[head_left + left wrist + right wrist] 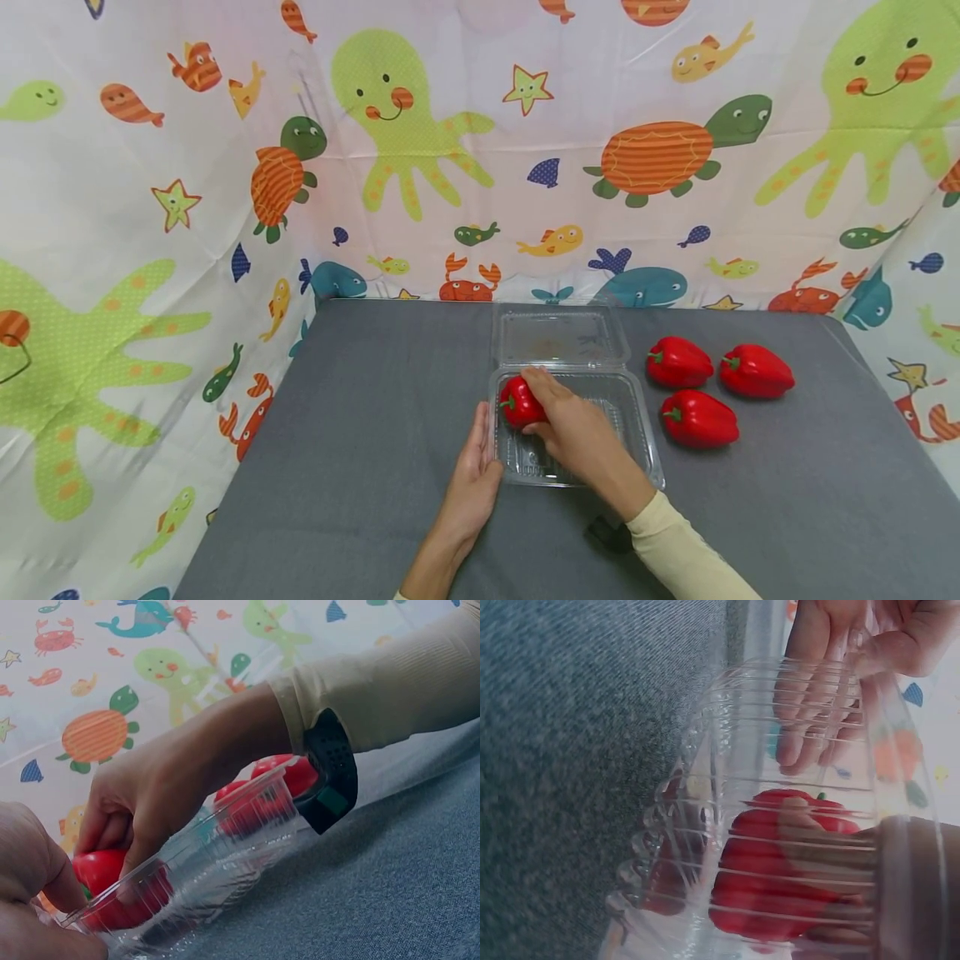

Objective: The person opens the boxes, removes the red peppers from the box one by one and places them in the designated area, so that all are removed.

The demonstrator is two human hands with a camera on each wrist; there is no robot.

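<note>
My right hand (576,427) grips a red bell pepper (517,407) with a green stem, from above. The pepper is inside the left part of a clear plastic clamshell container (651,433), whose lid (551,337) lies folded back behind it. Outside the left wall, my left hand (468,487) touches the container with its fingers straight along the side and its thumb near the front corner. Through the ribbed wall in the right wrist view, the held pepper (761,877) shows with fingers against it.
Three more red bell peppers (678,362) (757,371) (700,419) lie on the grey cloth (360,467) right of the container. A curtain (465,150) printed with sea animals stands behind and at both sides. A black strap (334,776) sits on the right wrist.
</note>
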